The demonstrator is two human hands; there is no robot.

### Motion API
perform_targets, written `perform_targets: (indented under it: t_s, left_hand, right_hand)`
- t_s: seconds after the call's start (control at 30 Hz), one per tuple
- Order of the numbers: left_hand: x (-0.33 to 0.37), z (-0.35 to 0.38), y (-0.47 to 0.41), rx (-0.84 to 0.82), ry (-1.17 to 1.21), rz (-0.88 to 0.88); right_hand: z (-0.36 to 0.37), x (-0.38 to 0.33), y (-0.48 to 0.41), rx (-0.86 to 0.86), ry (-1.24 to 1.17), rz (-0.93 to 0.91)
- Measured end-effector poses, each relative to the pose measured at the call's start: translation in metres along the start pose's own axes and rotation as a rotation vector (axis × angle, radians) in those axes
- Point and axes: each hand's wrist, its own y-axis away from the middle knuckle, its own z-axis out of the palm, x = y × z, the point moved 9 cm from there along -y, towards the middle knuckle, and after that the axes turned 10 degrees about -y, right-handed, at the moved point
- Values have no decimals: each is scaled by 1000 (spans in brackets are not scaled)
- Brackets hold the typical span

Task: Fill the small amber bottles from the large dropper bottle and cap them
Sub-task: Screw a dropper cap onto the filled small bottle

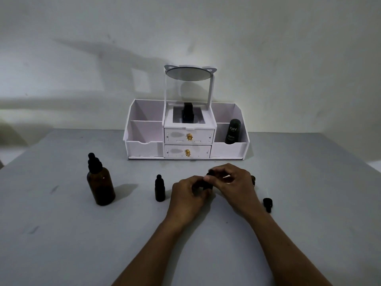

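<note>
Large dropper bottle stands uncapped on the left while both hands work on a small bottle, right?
No: the head view shows the large dropper bottle with its black dropper top on. It does stand on the left, and the left hand and right hand do hold a small bottle between them.

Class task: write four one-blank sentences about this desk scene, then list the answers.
1. The large dropper bottle stands on the table's ___ side.
2. The white organizer has ___ drawers with gold knobs.
3. The Kahf bottle sits on the organizer's ___ side.
4. The left hand grips a small bottle while the right hand pinches its ___.
Answers: left; two; right; cap.
</note>
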Motion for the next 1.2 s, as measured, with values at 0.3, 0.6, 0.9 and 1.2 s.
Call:
perform_targets:
  t_s: [0.3,0.6,0.9,1.2]
  left_hand:
    - [0,1,-1,3,9,28]
    - [2,0,2,2,36,16]
    - [3,0,3,10,57,20]
    - [3,-2,3,14,69,42]
  right_hand:
    - [2,-5,1,-40,-64,-65]
    - [2,-7,5,-33,-125,-89]
    - [7,-8,7,-41,-153,-90]
    - [10,-10,9,28,-145,-110]
